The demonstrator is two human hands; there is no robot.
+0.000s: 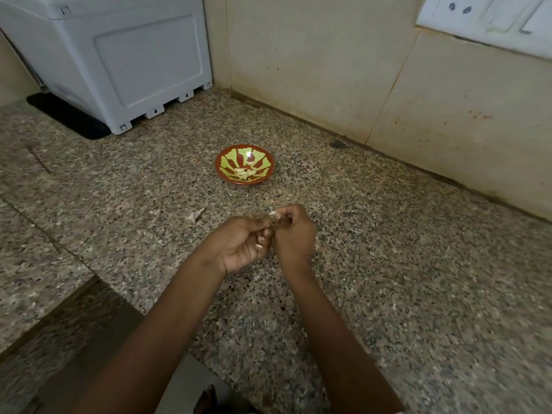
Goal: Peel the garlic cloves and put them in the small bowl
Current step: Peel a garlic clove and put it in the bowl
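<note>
both hands are together over the granite countertop (388, 264), in front of the small bowl (220, 162) and well apart from it. the left hand (243, 243) is curled, and its thumb and fingers pinch a garlic clove (273, 216). the right hand (294, 234) is also curled and pinches the same clove from the other side. only a small pale tip of the clove shows above the fingers, so i cannot tell how much skin is on it.

the bowl, red with green pattern, already holds several peeled cloves (243, 174) at its bottom. on the countertop to the left of the hands lies a pale pointed piece (195, 216); it may be a dry skin or one more clove, i cannot tell which.

i judge that the peeling of this clove is in hand. a garlic clove is light, small and firm, but its skin is thin, dry and papery, and it tears in little parts. the peeled surface is probably a little sticky and smooth, so the clove can slip out of the fingertips. it is best to hold the body of the clove with one hand and to catch the skin at the pointed end with a nail of the other hand. the loose skin is very light and may stick to the fingers.

a white plastic appliance (119, 64) stands far at the back left.
</note>
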